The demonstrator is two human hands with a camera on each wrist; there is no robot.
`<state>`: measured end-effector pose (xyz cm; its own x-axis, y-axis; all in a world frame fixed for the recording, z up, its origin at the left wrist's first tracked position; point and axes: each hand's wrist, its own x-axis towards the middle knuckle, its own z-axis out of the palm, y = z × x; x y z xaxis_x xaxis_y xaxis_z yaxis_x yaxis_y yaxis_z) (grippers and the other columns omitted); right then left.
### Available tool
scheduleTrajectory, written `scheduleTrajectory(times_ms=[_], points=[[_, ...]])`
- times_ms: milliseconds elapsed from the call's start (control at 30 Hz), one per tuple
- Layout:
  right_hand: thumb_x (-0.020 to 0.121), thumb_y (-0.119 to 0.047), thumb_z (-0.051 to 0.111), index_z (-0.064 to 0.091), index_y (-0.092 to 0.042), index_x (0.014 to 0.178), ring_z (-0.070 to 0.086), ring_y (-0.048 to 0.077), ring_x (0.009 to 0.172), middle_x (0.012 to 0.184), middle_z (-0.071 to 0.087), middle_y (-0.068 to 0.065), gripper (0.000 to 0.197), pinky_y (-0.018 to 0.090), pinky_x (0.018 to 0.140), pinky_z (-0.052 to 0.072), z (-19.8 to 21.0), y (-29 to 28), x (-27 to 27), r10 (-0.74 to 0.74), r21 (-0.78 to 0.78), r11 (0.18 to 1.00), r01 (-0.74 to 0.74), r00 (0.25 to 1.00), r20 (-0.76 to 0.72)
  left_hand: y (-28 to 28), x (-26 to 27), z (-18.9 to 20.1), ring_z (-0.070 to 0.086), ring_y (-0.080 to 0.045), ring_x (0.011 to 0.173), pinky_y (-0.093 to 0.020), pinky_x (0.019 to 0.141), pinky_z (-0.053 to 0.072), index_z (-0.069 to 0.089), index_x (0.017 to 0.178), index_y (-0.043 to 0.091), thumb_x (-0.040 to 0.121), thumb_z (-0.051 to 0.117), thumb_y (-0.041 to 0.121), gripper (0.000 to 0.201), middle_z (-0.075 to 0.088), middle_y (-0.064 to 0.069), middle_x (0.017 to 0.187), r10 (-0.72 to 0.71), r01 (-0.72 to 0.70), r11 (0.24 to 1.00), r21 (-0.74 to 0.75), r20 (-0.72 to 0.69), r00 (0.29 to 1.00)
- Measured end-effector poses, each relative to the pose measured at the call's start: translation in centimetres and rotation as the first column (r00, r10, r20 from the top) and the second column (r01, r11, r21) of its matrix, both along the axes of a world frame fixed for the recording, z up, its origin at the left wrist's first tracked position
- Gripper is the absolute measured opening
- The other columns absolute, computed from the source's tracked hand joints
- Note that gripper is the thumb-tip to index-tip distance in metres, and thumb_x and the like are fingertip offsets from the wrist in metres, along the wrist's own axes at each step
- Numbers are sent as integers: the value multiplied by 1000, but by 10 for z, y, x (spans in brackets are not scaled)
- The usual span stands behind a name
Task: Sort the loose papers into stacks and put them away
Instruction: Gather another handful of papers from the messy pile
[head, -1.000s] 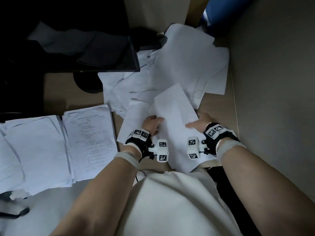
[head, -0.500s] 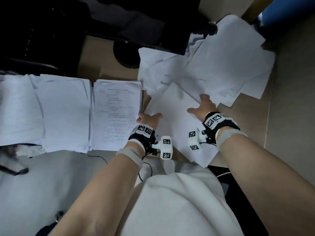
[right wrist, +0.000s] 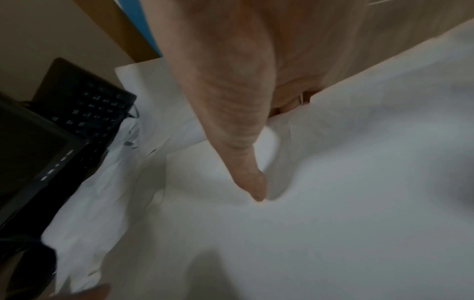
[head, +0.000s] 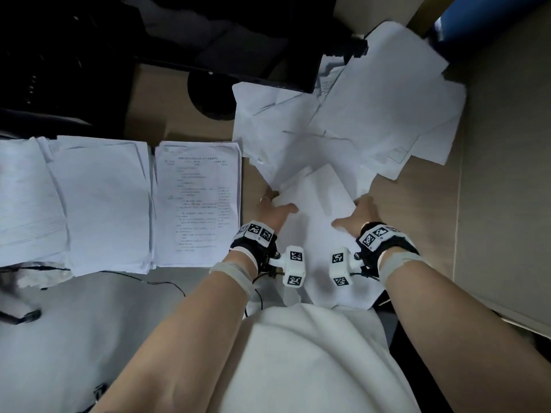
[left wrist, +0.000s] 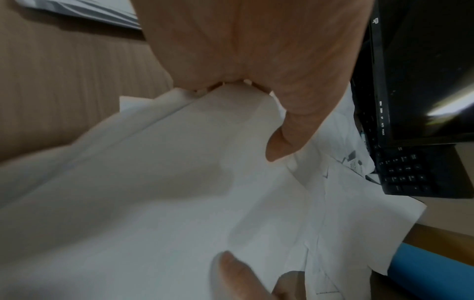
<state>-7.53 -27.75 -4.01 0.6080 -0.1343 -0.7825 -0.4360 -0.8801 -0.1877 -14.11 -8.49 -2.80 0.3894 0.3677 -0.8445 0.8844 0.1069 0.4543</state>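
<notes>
A small bundle of blank white sheets (head: 316, 210) lies in front of me on the desk, its near end hanging over the edge onto my lap. My left hand (head: 275, 208) pinches its left edge, thumb (left wrist: 282, 146) on top and fingers underneath. My right hand (head: 357, 213) pinches the right edge the same way, thumb (right wrist: 246, 178) pressing a dent into the paper. A loose pile of papers (head: 372, 108) spreads beyond the bundle at the upper right. To the left lie three stacks: a printed one (head: 198, 201), a blank one (head: 101, 201) and another (head: 26, 198) at the frame edge.
A black monitor (head: 226, 40) on a round base (head: 208, 99) stands behind the stacks, with a keyboard (left wrist: 405, 174) under it. A grey partition wall (head: 507, 174) closes the right side. A blue object (head: 489, 22) sits in the far right corner. Bare desk (head: 179, 114) shows behind the printed stack.
Both hands keep their hold on the bundle and have slid further up its side edges. My view has swung left, bringing the three stacks into sight.
</notes>
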Motion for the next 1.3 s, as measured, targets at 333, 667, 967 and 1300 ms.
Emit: scheduleTrajectory(times_ms=[333,667,967,1300], points=[[36,-55,84,56,-19,104,68,24,90,100,68,-2,82,40,88,57,-29,-24,-29,-102,63,992,112,985,-140,6,12,3,56,-34,113,-41,94,48,41,143,8,45,76,45,110,54,-10,137,-61,65,997,33,-106,992],[74,-41,83,66,-12,107,63,25,84,100,70,3,46,27,76,46,5,-11,-40,-154,82,982,169,975,-158,9,15,18,50,-34,124,-42,106,40,50,137,7,52,67,58,101,54,-12,136,-246,265,957,115,-152,957],[93,-32,64,60,-3,124,63,32,110,124,66,12,42,28,76,40,27,-23,-27,-427,-11,903,429,902,67,25,22,15,40,-35,134,-47,110,36,29,150,3,76,72,48,96,36,-15,150,-170,195,962,189,-137,976],[76,-46,80,36,-8,147,59,32,113,134,55,11,92,34,91,46,28,28,-26,-493,181,857,482,870,20,27,16,-4,52,-35,127,-39,102,44,40,145,4,54,82,49,110,49,-14,144,-152,146,986,-78,-65,986]])
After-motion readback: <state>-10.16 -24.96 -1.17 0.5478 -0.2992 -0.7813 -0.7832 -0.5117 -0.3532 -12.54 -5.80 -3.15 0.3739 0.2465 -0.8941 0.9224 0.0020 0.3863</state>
